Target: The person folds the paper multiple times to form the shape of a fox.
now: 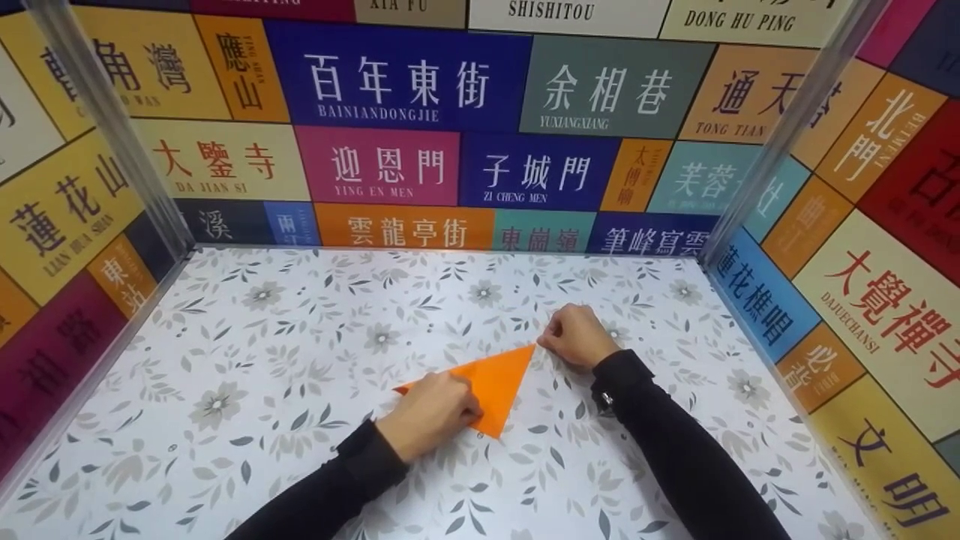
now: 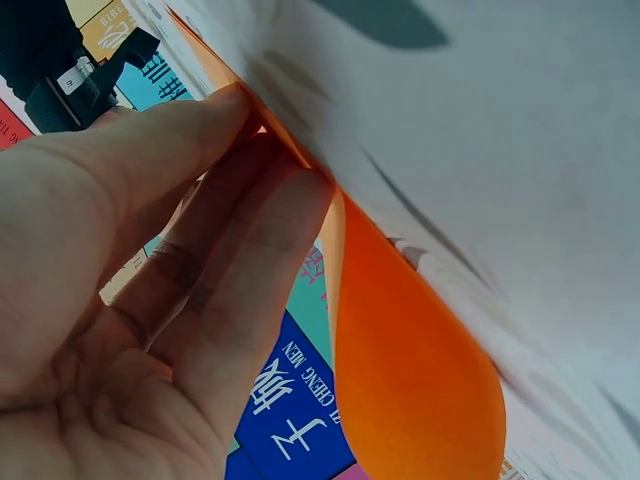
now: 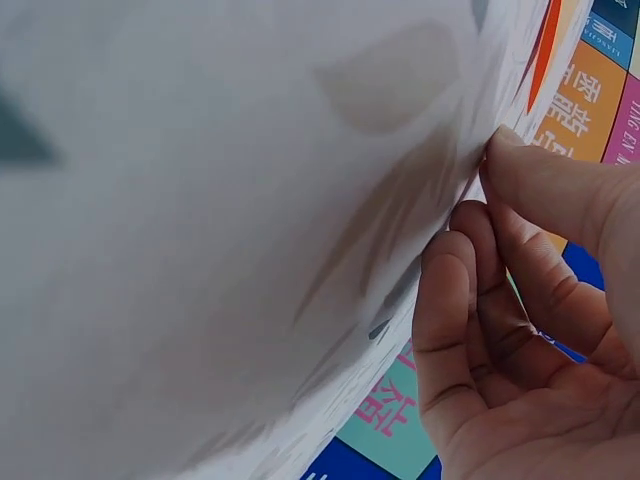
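Left hand (image 1: 433, 411): fingers bent, thumb slightly apart, tips touching folded orange paper (image 1: 504, 381); can't tell if pinching. Right hand (image 1: 579, 335): fingers curled, tips close together by paper's far-right corner; grip unclear. Paper lies on floral tablecloth (image 1: 150, 420), partly under left hand, one fold bulging.

A sheet of bright orange paper (image 1: 504, 382) is lying folded on the floral tabletop (image 1: 315, 457), showing a pointed, triangular outline partly hidden under the left hand (image 1: 431, 412), whose bent fingers are touching it. One corner is pointing away from the person, just beside the right hand (image 1: 577, 337). In the left wrist view, part is bowing into a rounded curve.
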`<state>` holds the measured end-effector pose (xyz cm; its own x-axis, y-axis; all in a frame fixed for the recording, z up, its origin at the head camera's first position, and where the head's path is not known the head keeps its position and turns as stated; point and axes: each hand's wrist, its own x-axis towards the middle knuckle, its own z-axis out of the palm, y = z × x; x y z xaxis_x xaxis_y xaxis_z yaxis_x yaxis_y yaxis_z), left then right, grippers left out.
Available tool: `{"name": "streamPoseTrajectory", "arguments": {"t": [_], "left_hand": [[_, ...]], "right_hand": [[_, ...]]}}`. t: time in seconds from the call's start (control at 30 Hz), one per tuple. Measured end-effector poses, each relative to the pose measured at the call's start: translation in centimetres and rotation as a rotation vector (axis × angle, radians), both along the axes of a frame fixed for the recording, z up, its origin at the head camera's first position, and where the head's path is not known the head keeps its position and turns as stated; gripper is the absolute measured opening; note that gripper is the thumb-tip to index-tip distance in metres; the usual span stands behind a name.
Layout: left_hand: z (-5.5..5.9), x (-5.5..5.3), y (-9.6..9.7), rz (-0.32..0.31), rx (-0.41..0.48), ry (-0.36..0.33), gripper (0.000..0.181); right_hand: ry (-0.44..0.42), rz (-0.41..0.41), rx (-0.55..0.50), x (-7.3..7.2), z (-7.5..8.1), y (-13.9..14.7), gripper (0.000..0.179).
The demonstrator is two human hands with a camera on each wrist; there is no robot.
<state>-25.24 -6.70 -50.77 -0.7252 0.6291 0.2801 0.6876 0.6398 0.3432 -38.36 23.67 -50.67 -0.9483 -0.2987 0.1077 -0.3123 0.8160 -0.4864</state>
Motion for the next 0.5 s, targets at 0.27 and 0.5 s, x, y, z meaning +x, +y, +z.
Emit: {"name": "streamPoseTrajectory", "arguments": {"t": [0.27,0.5], "left_hand": [[0.0,-0.1,0.0,0.002,-0.013,0.014,0.009],[0.1,0.0,0.0,-0.002,-0.008,0.001,0.011]], "right_hand": [[0.072,-0.005,0.009,0.4,-0.2,-0.2,0.014],[0.025,-0.016,-0.056,1.8,0.2,-0.6,0.003]]}}
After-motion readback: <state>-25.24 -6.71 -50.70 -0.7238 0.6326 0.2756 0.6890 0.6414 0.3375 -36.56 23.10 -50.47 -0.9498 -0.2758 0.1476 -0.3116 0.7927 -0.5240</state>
